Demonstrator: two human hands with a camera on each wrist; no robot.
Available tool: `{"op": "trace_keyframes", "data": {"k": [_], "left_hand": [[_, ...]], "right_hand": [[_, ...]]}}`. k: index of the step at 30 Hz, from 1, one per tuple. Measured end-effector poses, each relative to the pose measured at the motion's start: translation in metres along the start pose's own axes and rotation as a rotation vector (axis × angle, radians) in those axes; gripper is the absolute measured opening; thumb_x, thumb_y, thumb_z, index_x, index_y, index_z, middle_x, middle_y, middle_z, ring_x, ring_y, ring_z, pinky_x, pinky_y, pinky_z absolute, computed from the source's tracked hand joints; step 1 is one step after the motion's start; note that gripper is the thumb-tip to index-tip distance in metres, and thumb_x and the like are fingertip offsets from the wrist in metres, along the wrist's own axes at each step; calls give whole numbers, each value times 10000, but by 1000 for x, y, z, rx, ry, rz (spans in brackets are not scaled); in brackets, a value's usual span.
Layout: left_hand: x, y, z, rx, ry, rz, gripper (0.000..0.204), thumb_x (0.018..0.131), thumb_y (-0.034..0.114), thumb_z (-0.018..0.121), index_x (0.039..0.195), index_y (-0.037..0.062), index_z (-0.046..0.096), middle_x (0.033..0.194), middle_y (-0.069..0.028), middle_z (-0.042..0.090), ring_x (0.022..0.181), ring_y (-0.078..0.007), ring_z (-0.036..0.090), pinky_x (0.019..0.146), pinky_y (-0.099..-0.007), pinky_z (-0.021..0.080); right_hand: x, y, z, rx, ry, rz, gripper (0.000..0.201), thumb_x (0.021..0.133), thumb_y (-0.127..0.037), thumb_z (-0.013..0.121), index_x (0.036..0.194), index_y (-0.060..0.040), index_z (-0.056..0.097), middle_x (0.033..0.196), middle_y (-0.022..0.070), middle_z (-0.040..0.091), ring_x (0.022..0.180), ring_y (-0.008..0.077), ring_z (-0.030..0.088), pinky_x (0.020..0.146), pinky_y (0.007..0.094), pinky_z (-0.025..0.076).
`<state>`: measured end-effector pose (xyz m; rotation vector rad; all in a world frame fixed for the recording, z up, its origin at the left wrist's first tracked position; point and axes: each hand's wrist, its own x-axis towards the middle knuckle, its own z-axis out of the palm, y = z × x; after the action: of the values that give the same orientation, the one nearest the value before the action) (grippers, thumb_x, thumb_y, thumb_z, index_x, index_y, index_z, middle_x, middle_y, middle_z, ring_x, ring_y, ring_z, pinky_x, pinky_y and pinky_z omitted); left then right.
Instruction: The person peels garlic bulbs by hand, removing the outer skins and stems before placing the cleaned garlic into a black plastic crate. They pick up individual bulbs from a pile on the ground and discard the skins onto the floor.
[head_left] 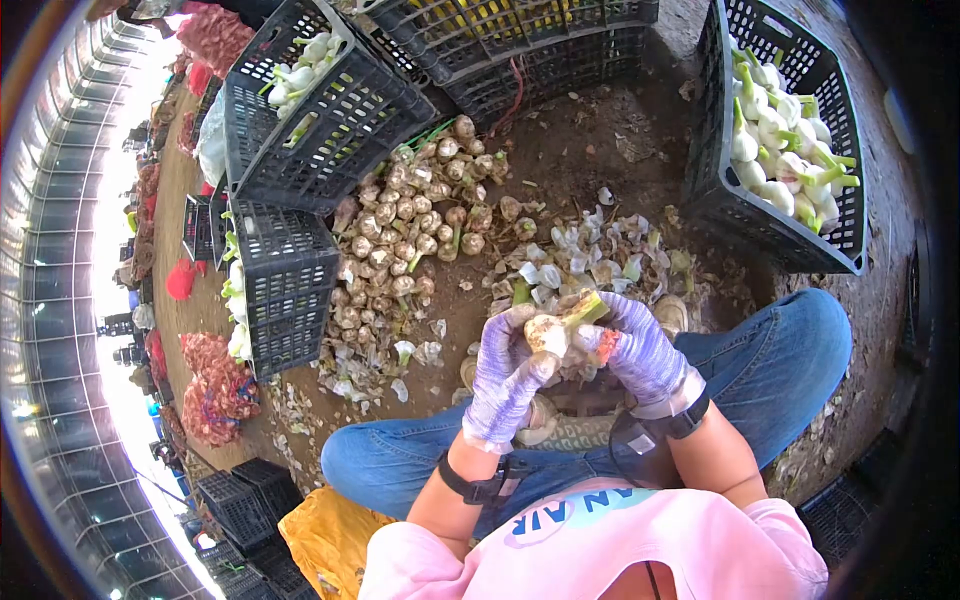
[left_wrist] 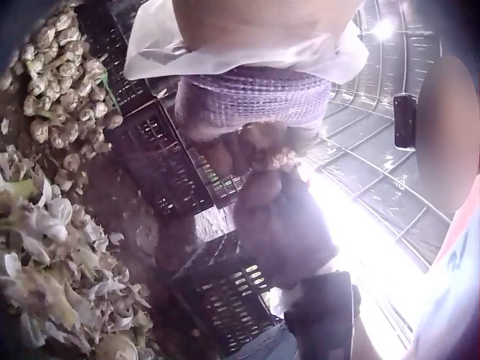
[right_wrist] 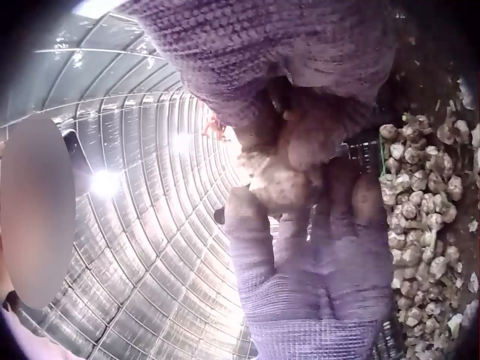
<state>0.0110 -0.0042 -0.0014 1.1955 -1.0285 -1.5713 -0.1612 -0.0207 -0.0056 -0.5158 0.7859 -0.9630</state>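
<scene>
**Garlic bulb held in 2 gloved hands above the peelings**

The garlic bulb [head_left: 548, 333] sat between both hands, in front of the seated person's knees and above a scatter of white peelings [head_left: 590, 262] on the dirt floor. Its green stalk [head_left: 586, 308] pointed up and to the right, toward the right hand. The left hand [head_left: 507, 372], in a purple knit glove, had its fingers curled up around the bulb's underside and left flank. The right hand [head_left: 640, 350], gloved the same way, closed over the stalk end with its fingers bent, and something orange showed at its fingertips [head_left: 606, 345]; what that was could not be told. The right wrist view showed the dirty bulb [right_wrist: 289, 180] pinched between the 2 gloves.

To the left of the hands lay a heap of unpeeled garlic [head_left: 400, 245], brown with soil. Behind it stood a black crate [head_left: 330, 120] with a few cleaned white bulbs inside. At the upper right, another black crate [head_left: 715, 140] held many cleaned bulbs with short green stalks. A smaller black crate [head_left: 290, 300] stood at the left of the heap. The person wore blue jeans [head_left: 780, 360] and a pink top [head_left: 600, 550].
</scene>
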Motion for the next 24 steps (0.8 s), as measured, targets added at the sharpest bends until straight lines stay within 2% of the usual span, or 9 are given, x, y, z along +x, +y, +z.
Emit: {"op": "trace_keyframes", "data": {"k": [6,8,9,10,12,16,18,21,24], "left_hand": [[1,1,5,-83,32,-41,637,802,463,642,1221,46,405,1079,-79,531,967,-168,545,814,-296,481],[6,-3,-12,-102,64,-234,681,796,573,577,1203,46,435,1022,-90,569,867,-165,586,684,-279,512],[11,-10,-23,-205,65,-477,689,806,595,540,1215,51,432,987,-79,575,827,-159,590,661,-272,510],[20,3,-17,-309,62,-719,699,817,616,504,1227,56,428,952,-67,582,788,-153,595,638,-266,508],[16,5,7,-319,234,-628,685,844,601,473,1264,64,407,949,-60,582,761,-141,587,617,-252,496],[3,-19,7,473,156,28,515,925,463,432,1206,33,404,1027,-50,533,904,-120,536,788,-253,468],[2,-9,14,299,203,-74,423,930,427,444,1154,68,430,997,-50,539,867,-101,543,716,-228,482],[10,-4,2,-74,160,-317,452,878,443,543,1142,82,477,961,-64,575,811,-152,576,696,-270,496],[15,-5,-5,-9,74,-171,528,823,476,610,1146,78,484,971,-61,577,847,-156,584,729,-265,497]], "right_hand": [[2,11,-8,-60,-50,87,281,800,-141,669,1028,11,606,976,48,631,857,88,571,747,236,469],[-2,11,-3,-294,-27,14,264,781,-129,661,997,12,609,983,116,628,882,174,597,765,292,474],[2,35,-18,-1056,47,-552,279,757,-119,640,990,25,588,950,194,595,887,320,585,777,368,465],[3,33,-17,-1055,45,-552,279,757,-119,640,990,25,588,950,194,595,887,320,585,777,368,465],[7,27,-14,-928,13,-445,292,746,-121,619,989,32,570,935,234,551,892,424,527,786,419,445],[11,42,-11,-871,120,-454,298,768,-116,600,1020,35,550,936,224,529,886,407,520,786,411,439],[4,30,-8,-870,-42,-518,314,796,-114,597,1074,19,539,1013,181,551,946,322,544,811,366,447],[4,23,-8,140,-219,149,383,849,-140,582,1202,-22,490,1107,52,578,989,118,543,842,273,451],[10,30,-13,64,-213,2,365,850,-123,563,1192,-18,493,1054,44,598,933,106,563,809,258,460]]}}
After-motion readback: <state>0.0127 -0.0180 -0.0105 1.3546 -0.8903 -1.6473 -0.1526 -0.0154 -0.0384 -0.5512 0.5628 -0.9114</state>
